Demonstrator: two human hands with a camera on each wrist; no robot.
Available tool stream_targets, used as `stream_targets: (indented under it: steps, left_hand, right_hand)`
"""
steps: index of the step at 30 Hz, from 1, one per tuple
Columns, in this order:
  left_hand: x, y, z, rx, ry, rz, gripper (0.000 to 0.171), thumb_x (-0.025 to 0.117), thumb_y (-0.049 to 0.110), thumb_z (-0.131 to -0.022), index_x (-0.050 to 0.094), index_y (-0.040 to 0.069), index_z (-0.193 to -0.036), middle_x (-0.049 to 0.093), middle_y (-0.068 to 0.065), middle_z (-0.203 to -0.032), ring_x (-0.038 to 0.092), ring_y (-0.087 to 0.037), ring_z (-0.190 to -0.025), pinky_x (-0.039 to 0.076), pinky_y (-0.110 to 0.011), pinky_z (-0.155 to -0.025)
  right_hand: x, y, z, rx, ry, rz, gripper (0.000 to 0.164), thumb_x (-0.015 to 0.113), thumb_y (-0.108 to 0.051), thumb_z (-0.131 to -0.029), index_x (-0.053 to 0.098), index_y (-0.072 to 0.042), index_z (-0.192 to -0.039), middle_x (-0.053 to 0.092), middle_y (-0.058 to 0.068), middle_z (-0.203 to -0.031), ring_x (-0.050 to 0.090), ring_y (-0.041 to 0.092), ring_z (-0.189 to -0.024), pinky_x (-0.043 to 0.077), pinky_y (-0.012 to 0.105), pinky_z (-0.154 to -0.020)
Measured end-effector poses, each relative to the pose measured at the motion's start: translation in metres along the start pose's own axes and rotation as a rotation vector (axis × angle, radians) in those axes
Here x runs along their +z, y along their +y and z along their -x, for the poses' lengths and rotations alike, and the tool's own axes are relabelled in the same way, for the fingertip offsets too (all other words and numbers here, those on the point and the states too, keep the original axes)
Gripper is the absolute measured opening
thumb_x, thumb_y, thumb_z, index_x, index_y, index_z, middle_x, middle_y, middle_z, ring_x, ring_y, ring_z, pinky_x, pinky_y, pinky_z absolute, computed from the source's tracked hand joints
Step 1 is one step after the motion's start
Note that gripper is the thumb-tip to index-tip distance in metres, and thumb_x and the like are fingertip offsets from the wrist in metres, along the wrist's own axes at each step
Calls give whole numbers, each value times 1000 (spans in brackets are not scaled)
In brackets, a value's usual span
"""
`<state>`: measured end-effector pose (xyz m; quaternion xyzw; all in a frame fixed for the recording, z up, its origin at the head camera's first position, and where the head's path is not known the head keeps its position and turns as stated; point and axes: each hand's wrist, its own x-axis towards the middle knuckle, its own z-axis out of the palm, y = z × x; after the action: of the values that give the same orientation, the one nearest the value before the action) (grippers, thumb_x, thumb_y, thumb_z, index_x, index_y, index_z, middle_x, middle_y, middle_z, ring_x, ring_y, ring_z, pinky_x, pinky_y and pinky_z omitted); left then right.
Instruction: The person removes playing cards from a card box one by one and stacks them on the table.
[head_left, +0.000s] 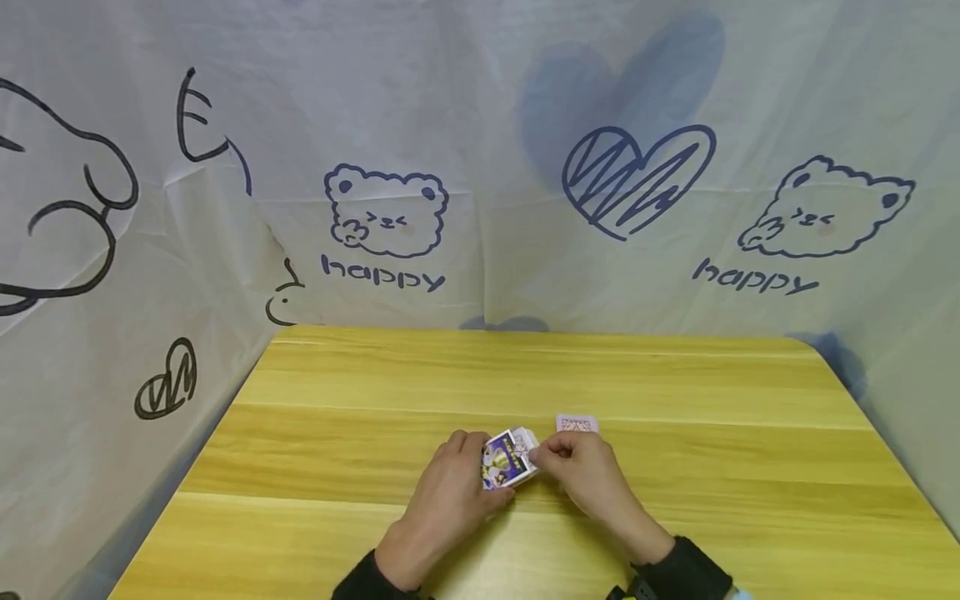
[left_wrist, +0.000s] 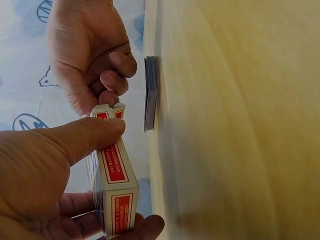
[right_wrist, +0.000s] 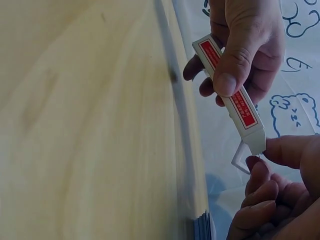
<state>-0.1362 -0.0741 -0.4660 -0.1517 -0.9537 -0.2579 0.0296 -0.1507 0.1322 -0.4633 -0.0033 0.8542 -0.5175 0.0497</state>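
Observation:
My left hand (head_left: 453, 483) grips a playing card box (head_left: 504, 462), fingers along one side and thumb along the other. The box has a purple picture on its face and red-and-white narrow sides. It is tilted above the table, its flap end toward my right hand (head_left: 588, 471). The right thumb and forefinger pinch at that end, where a patterned playing card (head_left: 522, 442) shows. In the right wrist view the flap (right_wrist: 241, 159) stands out beside the fingertips. A stack of playing cards (head_left: 577, 422) with red-patterned backs lies on the table just beyond the right hand.
The wooden table (head_left: 337, 383) spreads out on both sides of the hands. White cloth (head_left: 510, 275) with drawn bears and hearts hangs behind its far edge and along its left and right sides.

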Motion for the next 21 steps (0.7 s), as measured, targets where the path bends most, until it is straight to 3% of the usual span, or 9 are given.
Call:
stream_targets:
  steps: [10,21]
  left_hand:
    - [-1,2,1,19,-8,-6,73,96,31,-76,63,-5,-130,66,-15,-113,61,-22,-93,55,-35,-78]
    - [0,1,-1,1,-17,-6,73,93,34,-79,63,-4,-133,66,-14,-116,62,-21,-94,56,-36,-80]
  right_hand:
    - [1,7,-5,42,-51,-45,13,83,-11,-85,74,-4,-78,60,-3,-65,51,13,-63,40,23,-55]
    - [-5,4,-6,74,-44,-84,16,76,-8,-92,73,-3,-77,62,2,-69,53,15,-66,40,23,-56]
